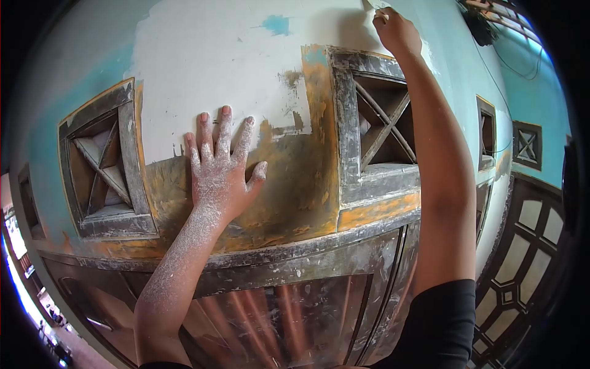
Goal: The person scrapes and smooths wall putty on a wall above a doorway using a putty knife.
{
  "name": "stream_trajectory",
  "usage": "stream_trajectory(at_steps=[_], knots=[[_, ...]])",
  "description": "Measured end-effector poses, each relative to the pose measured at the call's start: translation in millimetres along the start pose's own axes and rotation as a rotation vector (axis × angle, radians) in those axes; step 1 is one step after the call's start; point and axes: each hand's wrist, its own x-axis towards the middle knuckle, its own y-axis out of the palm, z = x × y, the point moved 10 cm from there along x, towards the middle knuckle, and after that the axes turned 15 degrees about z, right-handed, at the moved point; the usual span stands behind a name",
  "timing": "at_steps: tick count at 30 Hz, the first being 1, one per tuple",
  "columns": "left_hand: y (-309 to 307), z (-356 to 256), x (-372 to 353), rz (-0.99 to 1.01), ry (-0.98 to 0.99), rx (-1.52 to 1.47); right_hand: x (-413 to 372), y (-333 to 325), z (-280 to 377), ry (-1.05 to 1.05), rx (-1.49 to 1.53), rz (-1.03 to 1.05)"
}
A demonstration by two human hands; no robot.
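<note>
My left hand (221,178) lies flat on the wall with its fingers spread, dusted with white powder up the forearm. Its fingertips reach the white-coated patch (203,55), and its palm is over the bare brown-grey patch (289,184) below. Up at the top edge, my right hand (396,31) is closed around what looks like a putty knife (370,5). Most of that tool is cut off by the frame or hidden by the fingers. It is held against or close to the white wall above the right vent frame (347,123).
A second wooden vent frame (138,166) with crossed bars is at left. Beneath both runs a wooden ledge (270,255) over a window with a curtain (264,320). Further right are a turquoise wall (534,111), hanging cables (491,67) and a panelled door (519,264).
</note>
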Motion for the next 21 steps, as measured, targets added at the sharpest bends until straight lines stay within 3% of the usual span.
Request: stream_trajectory(at_steps=[6,10,17,21], knots=[[2.6,2.4,-1.3,-0.016,0.013,-0.008,-15.1,-27.7,-13.5,0.06,-0.041,0.06],[2.7,1.7,-1.0,-0.007,0.01,-0.014,-15.6,-4.5,-20.8,0.186,-0.035,0.046],[2.6,1.1,-2.1,-0.02,0.016,-0.017,-46.3,-26.1,-19.6,0.048,0.041,0.095],[1.5,-0.5,-0.5,-0.006,0.005,0.007,-25.7,-13.0,-32.1,0.119,0.043,0.052]])
